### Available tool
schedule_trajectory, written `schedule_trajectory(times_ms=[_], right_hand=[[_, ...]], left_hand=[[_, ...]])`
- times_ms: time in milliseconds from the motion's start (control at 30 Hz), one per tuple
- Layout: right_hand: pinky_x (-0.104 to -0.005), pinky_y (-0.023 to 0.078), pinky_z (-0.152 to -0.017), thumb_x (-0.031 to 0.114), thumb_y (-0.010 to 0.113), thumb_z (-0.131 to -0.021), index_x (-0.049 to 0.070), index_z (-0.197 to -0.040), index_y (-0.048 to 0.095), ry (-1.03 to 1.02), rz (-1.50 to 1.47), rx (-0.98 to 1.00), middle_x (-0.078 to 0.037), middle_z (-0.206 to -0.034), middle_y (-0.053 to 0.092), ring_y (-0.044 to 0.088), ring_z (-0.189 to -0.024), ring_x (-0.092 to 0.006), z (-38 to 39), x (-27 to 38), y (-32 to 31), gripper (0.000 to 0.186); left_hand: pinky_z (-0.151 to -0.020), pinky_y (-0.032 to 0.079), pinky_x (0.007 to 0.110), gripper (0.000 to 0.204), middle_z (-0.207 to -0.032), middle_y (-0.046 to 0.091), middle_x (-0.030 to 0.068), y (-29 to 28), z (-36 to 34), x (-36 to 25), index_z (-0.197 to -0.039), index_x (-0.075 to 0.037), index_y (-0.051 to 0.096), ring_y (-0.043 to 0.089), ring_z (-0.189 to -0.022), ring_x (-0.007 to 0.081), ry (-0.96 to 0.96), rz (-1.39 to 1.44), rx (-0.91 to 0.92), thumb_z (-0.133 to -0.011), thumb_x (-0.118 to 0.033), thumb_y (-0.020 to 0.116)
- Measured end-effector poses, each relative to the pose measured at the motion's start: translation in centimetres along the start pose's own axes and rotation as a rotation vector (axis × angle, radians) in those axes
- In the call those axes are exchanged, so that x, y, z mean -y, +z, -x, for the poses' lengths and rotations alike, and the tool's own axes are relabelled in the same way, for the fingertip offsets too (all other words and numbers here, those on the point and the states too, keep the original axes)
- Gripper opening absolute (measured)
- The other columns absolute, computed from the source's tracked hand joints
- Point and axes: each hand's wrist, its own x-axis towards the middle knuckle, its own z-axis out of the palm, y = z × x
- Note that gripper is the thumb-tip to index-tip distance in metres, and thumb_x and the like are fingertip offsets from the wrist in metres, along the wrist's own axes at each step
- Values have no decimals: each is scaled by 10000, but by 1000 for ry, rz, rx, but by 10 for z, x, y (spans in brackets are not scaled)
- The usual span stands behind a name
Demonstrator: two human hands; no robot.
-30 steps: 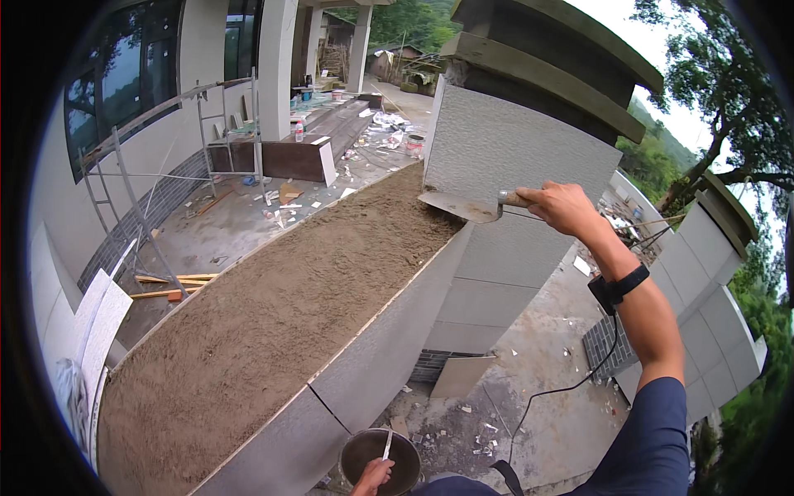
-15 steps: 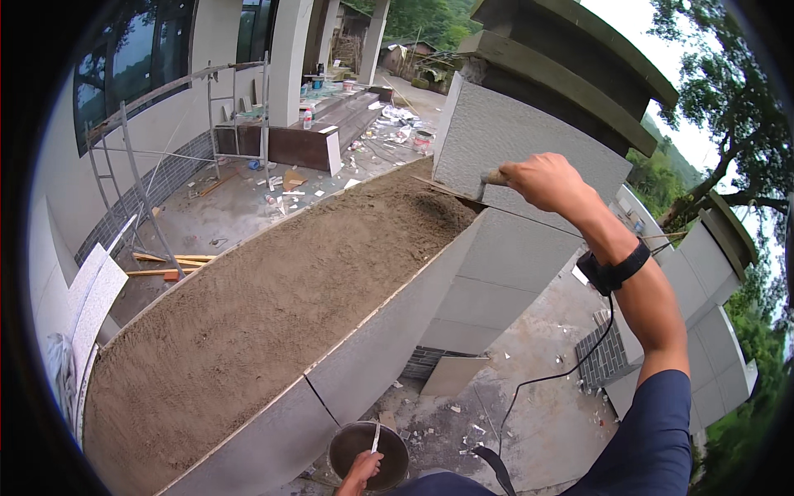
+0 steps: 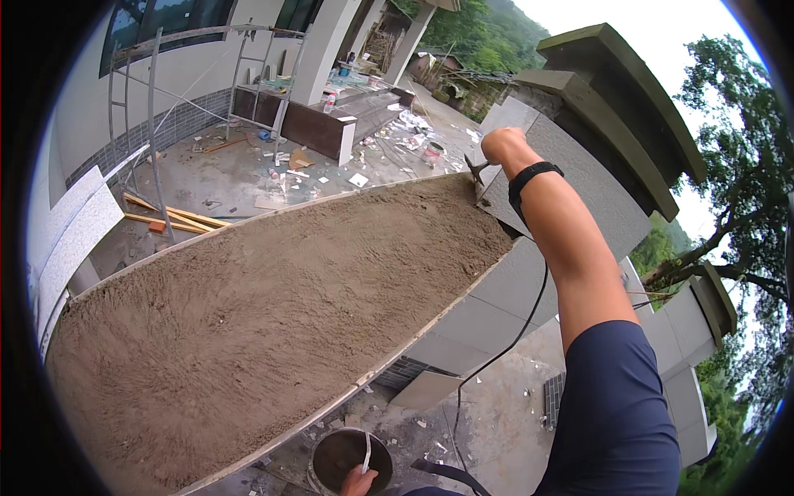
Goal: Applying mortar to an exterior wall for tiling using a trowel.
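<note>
My right hand (image 3: 506, 145) is closed around the handle of a trowel (image 3: 475, 169). Its metal blade is beside the left corner of the grey tiled pillar (image 3: 571, 153), at the far end of the wall top. A layer of rough brown mortar (image 3: 273, 306) covers that wall top between thin edge slabs. Low down in front, my left hand (image 3: 357, 481) is closed on a pale strip that looks like a bucket handle. The strip crosses the mouth of a round bucket (image 3: 387, 463) with dark grey contents. Whether this bucket hangs or stands I cannot tell.
A dark stone cap (image 3: 628, 107) juts out above the pillar. Beyond the wall stands a metal scaffold frame (image 3: 155, 124), with wooden strips (image 3: 178, 217) near it and scattered debris. A black cable (image 3: 502, 351) hangs from my right arm. Pale slabs (image 3: 87, 227) lean at left.
My right hand and the trowel have moved from the pillar's front face to its left corner. My view has shifted, showing more of the mortar's near end. The left hand keeps its grip.
</note>
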Motion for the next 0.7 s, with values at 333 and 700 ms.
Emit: schedule_trajectory(times_ms=[333, 700], right_hand=[[-424, 541, -821, 193, 637, -846, 178, -1125, 695, -142, 99, 80, -54, -1189, 659, 648, -1060, -258, 18, -2, 12, 285], [-396, 539, -690, 430, 585, -901, -10, -998, 691, -150, -20, 87, -148, -903, 702, 671, -774, -280, 179, -72, -32, 462]], left_hand=[[-792, 463, 393, 399, -1033, 635, 118, -10, 9, 11, -1148, 38, 587, 582, -950, 227, -137, 17, 60, -916, -285, 570], [-507, 404, 280, 248, -701, 532, 18, -18, 6, 7, -841, -36, 591, 508, -582, 121, -238, -56, 108, -826, -281, 625]])
